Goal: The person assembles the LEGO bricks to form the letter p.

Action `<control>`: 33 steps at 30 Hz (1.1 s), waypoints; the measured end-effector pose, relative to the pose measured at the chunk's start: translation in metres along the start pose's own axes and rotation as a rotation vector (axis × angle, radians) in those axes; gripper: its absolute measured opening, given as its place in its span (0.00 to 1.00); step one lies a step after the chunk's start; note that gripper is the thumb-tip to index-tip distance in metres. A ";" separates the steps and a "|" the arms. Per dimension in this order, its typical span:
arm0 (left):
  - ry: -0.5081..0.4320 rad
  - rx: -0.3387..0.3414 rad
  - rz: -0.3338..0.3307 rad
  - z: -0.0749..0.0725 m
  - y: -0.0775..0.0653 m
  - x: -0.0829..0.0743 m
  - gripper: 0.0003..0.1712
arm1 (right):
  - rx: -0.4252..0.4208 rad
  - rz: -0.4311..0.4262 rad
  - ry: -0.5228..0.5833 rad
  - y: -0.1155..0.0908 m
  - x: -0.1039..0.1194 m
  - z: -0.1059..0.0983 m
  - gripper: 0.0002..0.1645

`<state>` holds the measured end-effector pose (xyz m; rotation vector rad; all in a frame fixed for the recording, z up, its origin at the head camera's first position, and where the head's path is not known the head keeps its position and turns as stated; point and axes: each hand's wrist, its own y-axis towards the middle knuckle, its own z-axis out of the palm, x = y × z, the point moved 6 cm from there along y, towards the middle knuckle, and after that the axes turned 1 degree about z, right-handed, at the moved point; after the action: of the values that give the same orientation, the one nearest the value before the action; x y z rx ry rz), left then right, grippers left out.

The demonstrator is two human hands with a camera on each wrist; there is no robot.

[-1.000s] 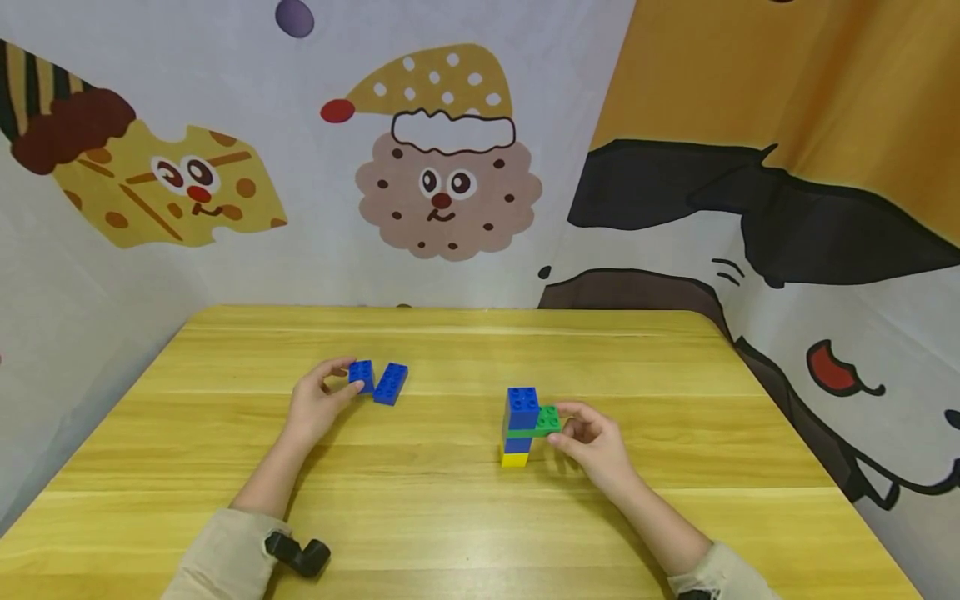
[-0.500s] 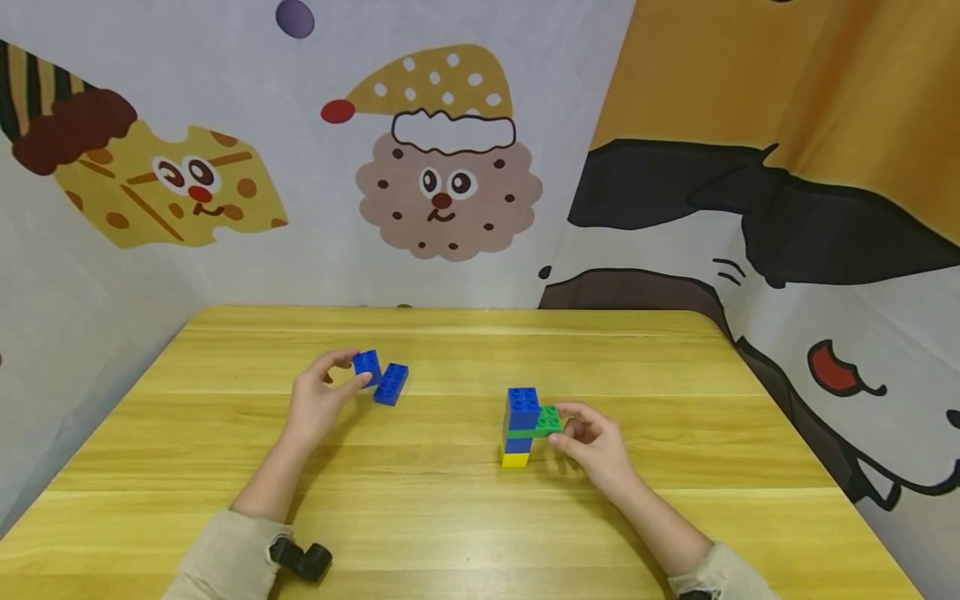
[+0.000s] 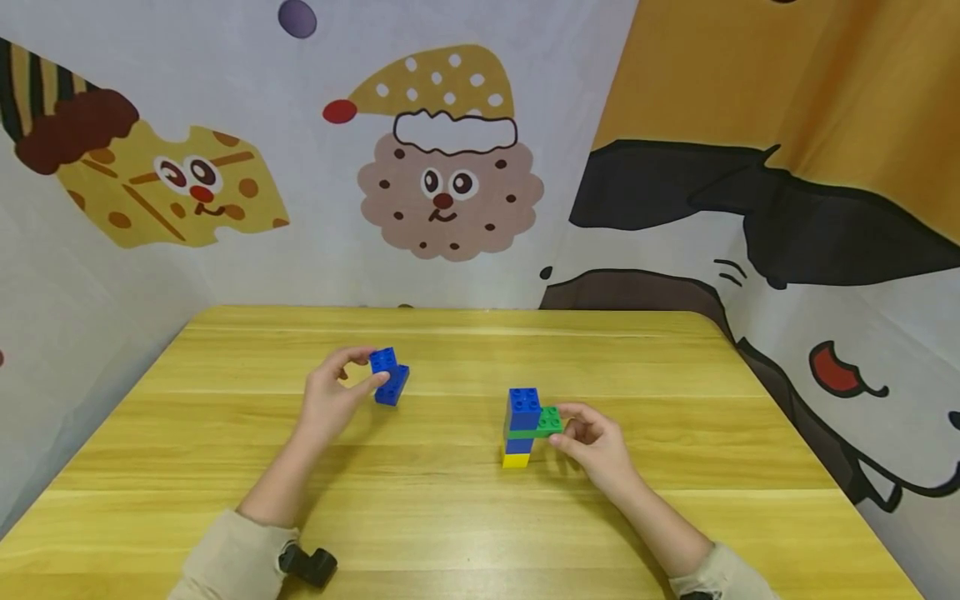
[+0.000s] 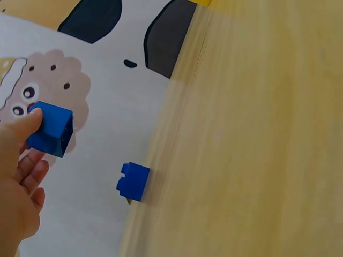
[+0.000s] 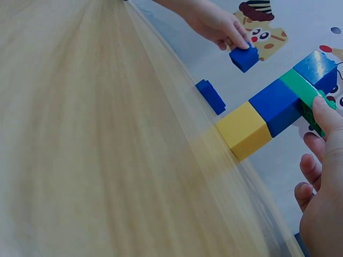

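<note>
My left hand (image 3: pixel 333 398) pinches a blue toy building brick (image 3: pixel 383 359) between thumb and fingers. In the left wrist view this brick (image 4: pixel 53 127) is up off the table. It overlaps a longer blue brick (image 3: pixel 388 393) that lies on the table, studs up. Toward the middle right stands a small tower: a yellow brick (image 3: pixel 515 460) at the bottom, a blue one (image 3: pixel 518 446) over it, then a green brick (image 3: pixel 551 420) jutting right, and a blue brick (image 3: pixel 523 410) on top. My right hand (image 3: pixel 600 448) pinches the jutting end of the green brick.
The wood-grain table (image 3: pixel 450 525) reaches back to a wall hung with a cartoon-printed cloth (image 3: pixel 300 267). A black device (image 3: pixel 309 567) is strapped at the left sleeve.
My left hand has lifted the blue brick off the table and carried it right, to over the longer blue brick. The right hand and the tower stay in place.
</note>
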<state>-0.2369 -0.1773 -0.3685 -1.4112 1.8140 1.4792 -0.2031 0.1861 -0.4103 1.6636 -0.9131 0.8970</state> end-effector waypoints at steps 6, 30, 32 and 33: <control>-0.026 0.020 0.004 0.005 0.000 -0.014 0.19 | -0.007 0.013 0.004 0.000 0.001 0.000 0.19; -0.205 0.136 0.039 0.039 -0.004 -0.072 0.18 | -0.001 0.014 0.025 0.001 0.002 0.001 0.19; -0.223 0.141 0.040 0.043 -0.004 -0.077 0.17 | -0.002 0.015 0.022 0.001 0.002 0.001 0.19; -0.227 0.143 0.040 0.044 -0.004 -0.079 0.17 | -0.003 0.015 0.020 0.001 0.002 0.001 0.19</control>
<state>-0.2129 -0.1023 -0.3232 -1.0979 1.7755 1.4336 -0.2034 0.1849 -0.4085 1.6445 -0.9141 0.9206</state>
